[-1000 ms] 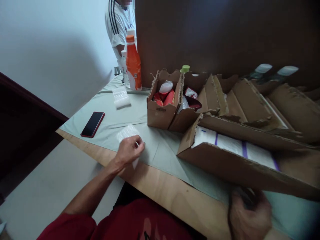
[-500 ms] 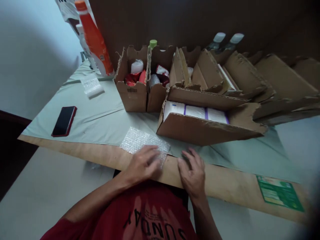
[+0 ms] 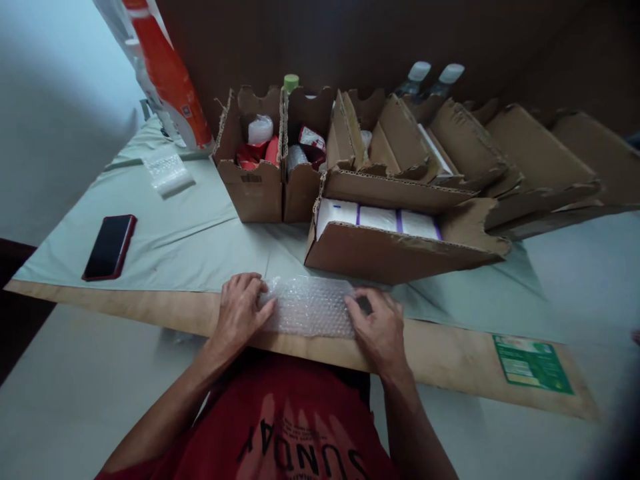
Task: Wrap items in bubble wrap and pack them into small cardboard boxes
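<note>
A sheet of bubble wrap (image 3: 310, 307) lies flat at the near edge of the table, half on the pale green cloth (image 3: 200, 240) and half on bare wood. My left hand (image 3: 241, 313) rests on its left end with the fingers laid flat. My right hand (image 3: 379, 327) presses its right end, fingers curled over a small dark thing (image 3: 367, 305) I cannot make out.
A low cardboard box (image 3: 400, 247) with white packs stands just behind the sheet. Further back stand more open boxes (image 3: 260, 180) with wrapped items. A dark phone (image 3: 109, 247), a second bubble wrap piece (image 3: 167, 173) and an orange bottle (image 3: 167, 73) lie to the left. A green label (image 3: 533, 363) sits at the right.
My left hand drew the bubble wrap from the left to the table edge before me. My right hand came up and now presses its right end. The view swung right and down.
</note>
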Available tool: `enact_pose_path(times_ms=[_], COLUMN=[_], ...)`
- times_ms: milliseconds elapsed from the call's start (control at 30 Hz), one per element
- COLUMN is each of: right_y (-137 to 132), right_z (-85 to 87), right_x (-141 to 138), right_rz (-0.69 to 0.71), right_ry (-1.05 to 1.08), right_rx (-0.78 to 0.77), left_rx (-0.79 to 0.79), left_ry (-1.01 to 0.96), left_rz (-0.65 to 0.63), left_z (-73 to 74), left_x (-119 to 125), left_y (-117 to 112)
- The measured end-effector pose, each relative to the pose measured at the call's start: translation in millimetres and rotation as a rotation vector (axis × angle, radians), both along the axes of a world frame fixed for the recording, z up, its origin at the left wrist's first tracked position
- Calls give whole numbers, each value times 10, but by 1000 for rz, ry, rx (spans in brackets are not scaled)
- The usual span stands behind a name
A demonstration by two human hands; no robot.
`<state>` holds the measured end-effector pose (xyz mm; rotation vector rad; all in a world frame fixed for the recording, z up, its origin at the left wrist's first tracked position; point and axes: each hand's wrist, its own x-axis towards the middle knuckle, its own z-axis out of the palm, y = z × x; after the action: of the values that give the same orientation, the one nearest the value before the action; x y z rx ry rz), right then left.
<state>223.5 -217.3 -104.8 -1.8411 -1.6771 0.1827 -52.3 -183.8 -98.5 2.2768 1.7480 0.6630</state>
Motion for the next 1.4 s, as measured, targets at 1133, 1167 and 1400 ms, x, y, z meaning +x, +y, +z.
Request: enact_pose_path(times_ms=[1133,1167,1400], right_y=[-94,-67,-157], right_z=[47,21,-218], right_x=[4,-161,101], right_rz=[290,427,324], right_ry=[1,-49,-210], right_rx=[143,107,58], left_rx=[-37,-38,-63], left_ry=[-217,-167,-38], left_rz=[-356,-379,-400], left_z=[97,46,-173], left_x=[258,272,271], left_y=[-34,-54,-12])
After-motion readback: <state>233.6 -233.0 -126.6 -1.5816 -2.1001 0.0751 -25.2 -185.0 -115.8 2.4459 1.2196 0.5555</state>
